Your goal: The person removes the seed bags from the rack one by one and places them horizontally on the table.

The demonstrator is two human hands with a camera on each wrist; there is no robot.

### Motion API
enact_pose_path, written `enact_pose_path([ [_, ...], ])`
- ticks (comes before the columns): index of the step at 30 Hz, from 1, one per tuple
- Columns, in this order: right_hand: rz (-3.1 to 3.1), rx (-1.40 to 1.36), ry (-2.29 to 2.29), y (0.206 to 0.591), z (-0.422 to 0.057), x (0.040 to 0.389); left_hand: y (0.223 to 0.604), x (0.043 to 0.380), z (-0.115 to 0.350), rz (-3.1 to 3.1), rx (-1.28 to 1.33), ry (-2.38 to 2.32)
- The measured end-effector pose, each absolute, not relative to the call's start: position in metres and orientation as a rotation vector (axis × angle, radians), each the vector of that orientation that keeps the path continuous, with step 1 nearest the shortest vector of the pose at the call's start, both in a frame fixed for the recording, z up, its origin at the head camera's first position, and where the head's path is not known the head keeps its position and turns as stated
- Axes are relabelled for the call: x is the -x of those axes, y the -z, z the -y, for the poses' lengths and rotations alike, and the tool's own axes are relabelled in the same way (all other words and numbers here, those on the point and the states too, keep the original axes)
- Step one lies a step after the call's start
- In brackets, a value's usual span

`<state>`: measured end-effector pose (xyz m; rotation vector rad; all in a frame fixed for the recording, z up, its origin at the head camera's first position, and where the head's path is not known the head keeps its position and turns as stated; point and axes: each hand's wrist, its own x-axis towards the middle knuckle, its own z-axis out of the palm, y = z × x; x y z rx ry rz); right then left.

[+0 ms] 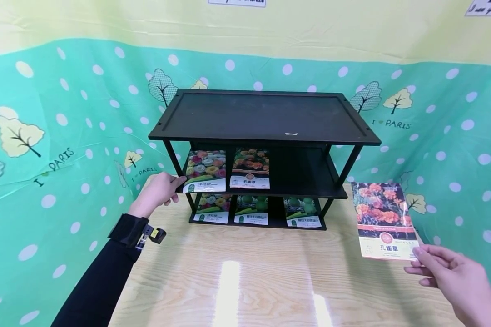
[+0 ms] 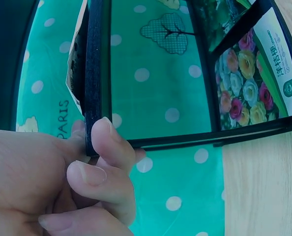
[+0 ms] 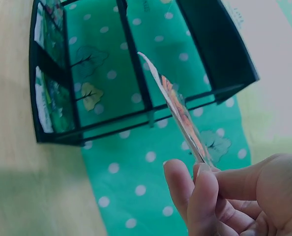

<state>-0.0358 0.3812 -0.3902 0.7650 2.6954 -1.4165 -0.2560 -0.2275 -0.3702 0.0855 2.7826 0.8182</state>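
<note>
A seed packet with orange marigolds (image 1: pixel 384 211) is pinched at its lower right corner between the thumb and fingers of my right hand (image 1: pixel 453 272), off to the right of a black tiered rack (image 1: pixel 261 116). The right wrist view shows that packet nearly edge-on. At the rack's left side, my left hand (image 1: pixel 159 193) grips the front corner of the middle shelf (image 1: pixel 302 170), fingers curled at its edge. Just beside that thumb lies a packet with pastel flowers (image 1: pixel 206 170); whether they touch I cannot tell. Another marigold packet (image 1: pixel 250 168) lies to its right.
On the bottom shelf (image 1: pixel 275 222) lie a flower packet (image 1: pixel 212 209) and two green vegetable packets, one in the middle (image 1: pixel 251 210) and one at right (image 1: pixel 302 212). A wooden table (image 1: pixel 270 281) carries the rack. Dotted green cloth (image 1: pixel 86 159) hangs behind and at both sides.
</note>
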Motion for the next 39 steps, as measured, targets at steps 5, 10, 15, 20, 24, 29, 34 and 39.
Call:
enact_pose_path([
  [5, -2.589, -0.964, 1.415, 0.41, -0.381, 0.033, 0.37, 0.255, 0.226, -2.804, -0.122, -0.807],
  [10, -2.527, -1.042, 1.364, 0.433, -0.387, 0.033, 0.374, 0.255, 0.221, -2.792, -0.133, -0.829],
  [15, -2.412, -0.911, 1.309, 0.461, -0.397, 0.038, 0.377, 0.255, 0.221, -2.76, -0.088, -0.887],
  [20, -2.39, -0.821, 1.238, 0.488, -0.395, 0.038, 0.376, 0.257, 0.225, -2.773, -0.081, -0.872],
  [24, -2.369, -0.82, 1.228, 0.502, -0.395, 0.039, 0.376, 0.256, 0.226, -2.801, -0.07, -0.841],
  [29, -2.394, -0.853, 1.181, 0.514, -0.399, 0.042, 0.374, 0.255, 0.227, -2.811, -0.076, -0.826],
  [34, -2.462, -0.863, 1.079, 0.525, -0.402, 0.042, 0.372, 0.253, 0.227, -2.831, -0.087, -0.812],
  [39, -2.48, -0.88, 1.0, 0.531, -0.398, 0.038, 0.372, 0.252, 0.226, -2.83, -0.093, -0.792],
])
